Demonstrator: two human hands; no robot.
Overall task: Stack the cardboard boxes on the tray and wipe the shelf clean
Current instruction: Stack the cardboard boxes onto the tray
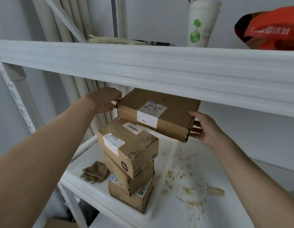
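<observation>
Three cardboard boxes stand stacked (128, 163) on a white tray (87, 145) on the lower shelf, each turned a little from the one below. Above the stack I hold a wide flat cardboard box (157, 112) with a white label, tilted down to the right. My left hand (103, 101) grips its left end and my right hand (202, 127) grips its right end. The flat box's lower left edge meets the back of the top stacked box; whether they touch I cannot tell.
A crumpled brown cloth (95, 172) lies on the tray left of the stack. Brown crumbs and smears (185, 178) cover the shelf surface to the right. The upper shelf beam (159, 69) hangs close over the flat box, carrying a white cup (202, 23), a pen and an orange bag.
</observation>
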